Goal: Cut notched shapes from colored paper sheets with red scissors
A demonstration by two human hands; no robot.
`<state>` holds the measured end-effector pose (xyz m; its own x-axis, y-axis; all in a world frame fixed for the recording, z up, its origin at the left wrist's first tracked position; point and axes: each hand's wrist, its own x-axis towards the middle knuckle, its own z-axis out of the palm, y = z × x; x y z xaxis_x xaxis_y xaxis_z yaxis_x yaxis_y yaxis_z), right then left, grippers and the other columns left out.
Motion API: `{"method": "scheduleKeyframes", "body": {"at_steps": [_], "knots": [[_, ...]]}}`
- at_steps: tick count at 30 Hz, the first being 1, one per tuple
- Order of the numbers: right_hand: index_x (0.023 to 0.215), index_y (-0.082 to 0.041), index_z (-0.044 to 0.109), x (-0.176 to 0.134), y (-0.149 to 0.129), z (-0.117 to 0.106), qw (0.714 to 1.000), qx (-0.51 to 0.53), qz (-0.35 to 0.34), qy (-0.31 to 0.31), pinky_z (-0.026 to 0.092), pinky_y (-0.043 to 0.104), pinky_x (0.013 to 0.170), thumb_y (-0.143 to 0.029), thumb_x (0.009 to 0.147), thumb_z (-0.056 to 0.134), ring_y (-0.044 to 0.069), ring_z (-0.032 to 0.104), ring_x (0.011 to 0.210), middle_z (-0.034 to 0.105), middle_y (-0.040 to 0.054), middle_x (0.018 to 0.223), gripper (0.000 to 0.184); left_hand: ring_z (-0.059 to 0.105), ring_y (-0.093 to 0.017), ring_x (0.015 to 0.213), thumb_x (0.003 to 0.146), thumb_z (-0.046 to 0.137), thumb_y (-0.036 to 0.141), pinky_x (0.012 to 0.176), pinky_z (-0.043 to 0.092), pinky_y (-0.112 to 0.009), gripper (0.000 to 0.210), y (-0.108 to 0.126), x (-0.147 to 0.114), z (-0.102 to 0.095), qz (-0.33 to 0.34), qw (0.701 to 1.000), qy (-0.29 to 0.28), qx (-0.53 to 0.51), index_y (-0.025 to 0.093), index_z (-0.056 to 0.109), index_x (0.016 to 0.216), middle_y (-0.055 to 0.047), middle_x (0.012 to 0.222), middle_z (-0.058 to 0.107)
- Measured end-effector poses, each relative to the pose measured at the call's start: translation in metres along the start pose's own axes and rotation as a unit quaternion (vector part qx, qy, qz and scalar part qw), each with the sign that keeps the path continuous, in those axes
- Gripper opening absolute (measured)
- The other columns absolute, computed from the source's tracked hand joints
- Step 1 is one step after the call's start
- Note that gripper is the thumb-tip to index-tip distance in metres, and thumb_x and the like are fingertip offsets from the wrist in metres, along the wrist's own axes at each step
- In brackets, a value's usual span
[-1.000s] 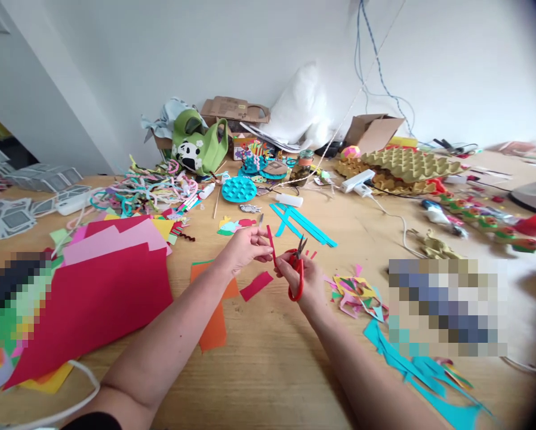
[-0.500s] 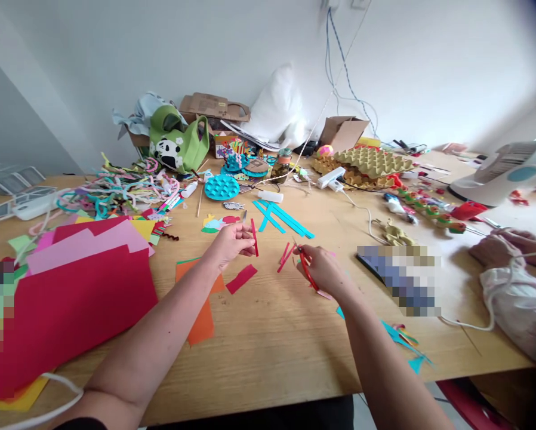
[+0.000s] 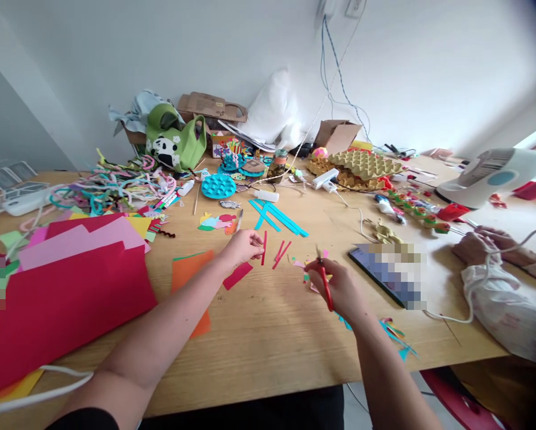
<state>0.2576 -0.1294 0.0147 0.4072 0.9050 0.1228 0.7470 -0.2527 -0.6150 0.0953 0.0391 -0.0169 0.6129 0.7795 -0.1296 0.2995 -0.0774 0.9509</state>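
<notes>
Red paper strip [image 3: 264,249] stands pinched in the grip of your left hand [image 3: 245,243]; too light a pinch could drop it among the two loose strips [image 3: 280,255] just beside. Your right hand [image 3: 343,289] grips the scissors [image 3: 326,289], whose blades could catch nearby scraps [image 3: 299,263]. Rightward, a phone [image 3: 379,278] and another person's hands [image 3: 478,249] limit your room on the desk [image 3: 268,340].

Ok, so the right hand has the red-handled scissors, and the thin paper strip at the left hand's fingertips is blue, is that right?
Not quite: the thin paper strip at the fingertips of the left hand is red, as the head view shows. The right hand does have the red-handled scissors.
</notes>
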Motion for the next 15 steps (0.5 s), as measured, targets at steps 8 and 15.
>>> {"method": "scheduleKeyframes", "body": {"at_steps": [8, 15], "knots": [[0.078, -0.017, 0.062, -0.018, 0.004, 0.002, 0.984, 0.149, 0.058, 0.074, 0.045, 0.029, 0.064, -0.041, 0.077, 0.056, 0.02, 0.062, 0.07, 0.067, 0.0049, 0.073, 0.024, 0.062, -0.017, 0.064, 0.059, 0.062, 0.006, 0.067, 0.047, -0.029, 0.013, 0.004, 0.035, 0.047, 0.033, 0.981, -0.021, 0.188, 0.017, 0.066, 0.065, -0.003, 0.061, 0.066], [0.075, -0.019, 0.063, -0.024, 0.009, 0.014, 0.978, 0.187, 0.065, 0.066, 0.047, 0.03, 0.062, -0.039, 0.076, 0.056, 0.021, 0.061, 0.069, 0.067, 0.0057, 0.076, 0.021, 0.063, -0.019, 0.077, 0.065, 0.059, 0.013, 0.07, 0.044, -0.027, 0.016, 0.011, 0.043, 0.066, 0.066, 0.957, -0.024, 0.282, 0.019, 0.072, 0.07, -0.006, 0.079, 0.072]]}}
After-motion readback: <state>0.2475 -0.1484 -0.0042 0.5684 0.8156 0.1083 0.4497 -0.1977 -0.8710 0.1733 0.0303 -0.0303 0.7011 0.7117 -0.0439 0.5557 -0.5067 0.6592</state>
